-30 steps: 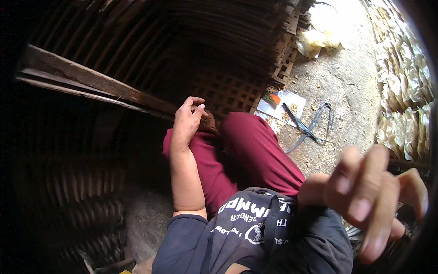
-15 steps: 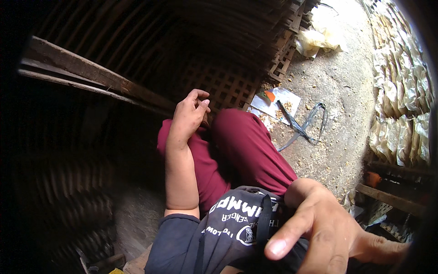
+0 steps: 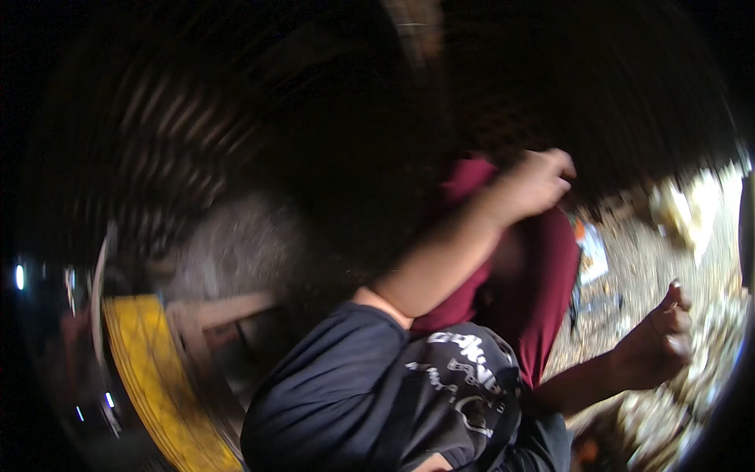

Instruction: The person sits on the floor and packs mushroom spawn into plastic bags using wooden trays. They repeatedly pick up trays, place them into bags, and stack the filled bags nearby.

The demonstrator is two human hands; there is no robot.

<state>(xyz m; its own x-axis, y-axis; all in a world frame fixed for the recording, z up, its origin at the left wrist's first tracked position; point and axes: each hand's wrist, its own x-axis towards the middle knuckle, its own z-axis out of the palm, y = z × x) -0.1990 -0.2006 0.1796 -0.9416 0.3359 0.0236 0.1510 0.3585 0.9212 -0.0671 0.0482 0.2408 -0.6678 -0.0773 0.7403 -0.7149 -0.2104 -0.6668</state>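
My left hand (image 3: 539,182) hangs over my knees in maroon trousers (image 3: 554,267). Its fingers are loosely bent, slightly apart, and nothing shows in them. To the right, my right hand (image 3: 661,338) is held out above the pale floor, palm side partly turned up. Its fingers look curled, but motion smears them, and I cannot make out anything in them. A dark printed shirt (image 3: 464,377) covers my body between the two arms.
A yellow panel-like object (image 3: 161,370) stands at lower left beside a wooden frame (image 3: 224,307). Dark ribbed stacks (image 3: 173,130) rise at the left. At the right lie a white sheet (image 3: 591,252) and crumpled cream plastic (image 3: 692,208) on the littered floor (image 3: 629,228).
The view has swung left, bringing the yellow panel in and shifting the floor litter right. My right hand has moved away from the camera and out to the right; the left stays over the knees.
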